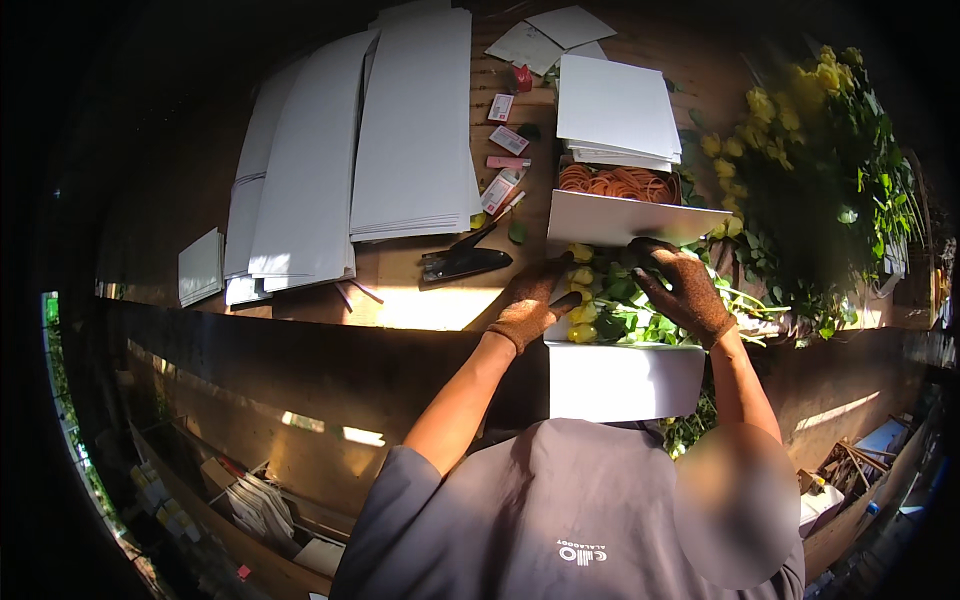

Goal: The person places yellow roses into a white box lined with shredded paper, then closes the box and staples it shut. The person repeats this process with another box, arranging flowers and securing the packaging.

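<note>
A row of yellow roses [582, 318] with green leaves [640, 318] lies on a folded white cardboard sheet. Its near flap [625, 382] hangs toward me, and its far flap [635, 218] stands raised behind the flowers. My left hand [532, 298], in a brown glove, is at the left end by the rose heads, thumb and fingers apart. My right hand [688, 292], gloved too, reaches over the leaves and stems. Its fingertips are at the lower edge of the far flap, with the thumb spread away from them. Some fingertips are in shadow.
Orange rubber bands [620, 183] fill a box behind the flap, near stacked white cards [615, 105]. A black stapler [466, 262] and small boxes [503, 190] lie left. Tall white cardboard stacks [412, 130] stand farther left. More yellow roses [830, 75] are piled right.
</note>
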### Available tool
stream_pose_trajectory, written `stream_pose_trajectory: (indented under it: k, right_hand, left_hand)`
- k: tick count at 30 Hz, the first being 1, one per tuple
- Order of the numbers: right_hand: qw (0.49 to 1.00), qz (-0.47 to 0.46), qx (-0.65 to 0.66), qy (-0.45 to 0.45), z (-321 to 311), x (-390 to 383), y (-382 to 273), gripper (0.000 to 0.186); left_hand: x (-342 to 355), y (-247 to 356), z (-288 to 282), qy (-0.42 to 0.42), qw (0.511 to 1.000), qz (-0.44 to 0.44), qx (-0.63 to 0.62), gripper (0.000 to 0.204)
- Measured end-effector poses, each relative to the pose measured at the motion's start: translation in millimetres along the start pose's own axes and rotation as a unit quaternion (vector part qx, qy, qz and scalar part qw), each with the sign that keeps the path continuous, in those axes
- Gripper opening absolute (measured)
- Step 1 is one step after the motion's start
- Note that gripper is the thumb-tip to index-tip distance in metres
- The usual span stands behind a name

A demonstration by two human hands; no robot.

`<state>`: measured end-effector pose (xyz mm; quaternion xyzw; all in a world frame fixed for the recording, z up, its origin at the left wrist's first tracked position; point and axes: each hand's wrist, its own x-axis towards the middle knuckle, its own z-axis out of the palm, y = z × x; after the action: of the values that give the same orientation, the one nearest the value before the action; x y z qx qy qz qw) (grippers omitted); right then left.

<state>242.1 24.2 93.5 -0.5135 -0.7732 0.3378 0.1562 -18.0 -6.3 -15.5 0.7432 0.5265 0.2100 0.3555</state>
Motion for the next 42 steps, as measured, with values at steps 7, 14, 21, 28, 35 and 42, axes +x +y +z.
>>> stream_pose_trajectory:
  k: [7, 14, 21, 28, 35, 42]
  right_hand:
    - [0.998, 0.015, -0.037, 0.039, -13, -71, -53, 0.037]
    - [0.997, -0.061, -0.033, 0.014, -3, -53, -69, 0.034]
    - [0.845, 0.138, 0.503, -0.116, 54, 27, -70, 0.059]
    - [0.986, -0.112, 0.0, -0.121, 110, 78, -78, 0.025]
    - [0.873, -0.198, 0.201, -0.398, 15, 10, -195, 0.038]
    - [0.755, -0.388, 0.325, -0.417, -12, -64, -184, 0.038]
  left_hand:
    - [8, -84, -154, 0.012, 0.934, -0.161, 0.32, 0.099]
    - [-27, -139, -193, 0.026, 0.928, -0.12, 0.353, 0.055]
    - [-80, -78, -196, 0.148, 0.926, 0.021, 0.345, 0.031]
    - [-158, 26, -163, 0.165, 0.983, 0.067, 0.034, 0.041]
    - [-178, -166, -166, 0.158, 0.576, -0.101, -0.796, 0.04]
    - [-56, -67, -174, 0.246, 0.716, 0.013, -0.653, 0.033]
